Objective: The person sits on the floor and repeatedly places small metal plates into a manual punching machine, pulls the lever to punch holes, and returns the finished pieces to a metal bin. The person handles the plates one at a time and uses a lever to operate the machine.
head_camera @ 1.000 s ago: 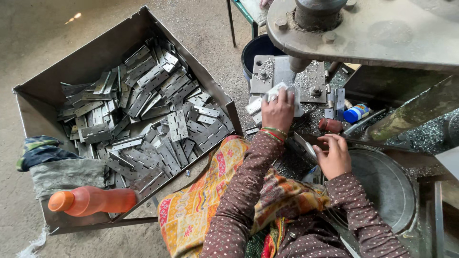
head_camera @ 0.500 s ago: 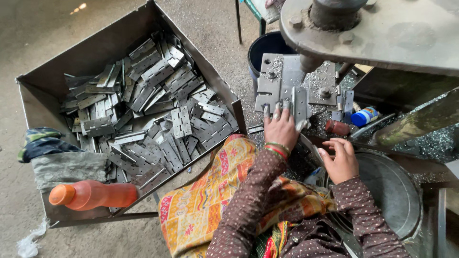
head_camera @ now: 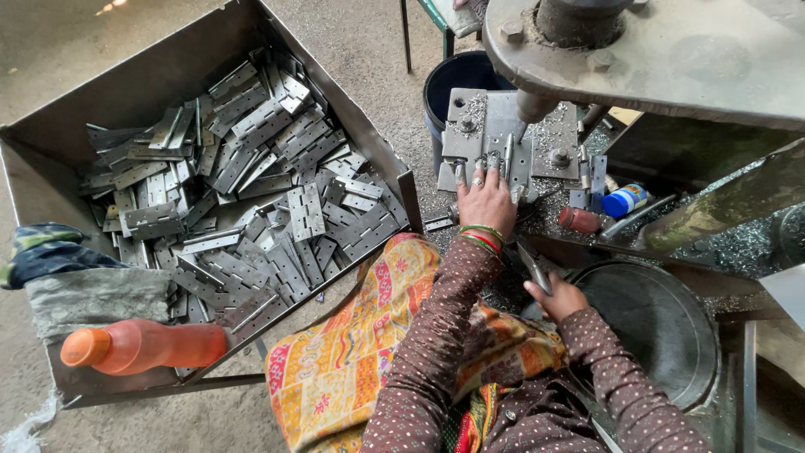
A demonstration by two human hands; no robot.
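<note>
My left hand [head_camera: 486,201] lies with fingers spread on the grey jig plate [head_camera: 470,126] under the machine's spindle [head_camera: 530,105]. It pins a narrow metal hinge leaf [head_camera: 509,158] between its fingertips. My right hand [head_camera: 558,298] rests low by my lap, closed around another flat metal hinge leaf [head_camera: 532,267] that sticks up and to the left. Both arms wear brown dotted sleeves, and there are bangles on the left wrist.
A large sheet-metal bin [head_camera: 404,186] full of several hinge leaves stands on the left. An orange bottle [head_camera: 142,346] and a cloth bundle [head_camera: 50,252] lie at its near corner. Also nearby: a dark bucket [head_camera: 457,80], a small blue-capped bottle [head_camera: 625,200], a red container [head_camera: 579,220] and a round metal pan [head_camera: 662,323].
My left hand has set its piece down on the jig plate and flattened over it. My right hand has dropped toward my lap with its hinge leaf.
</note>
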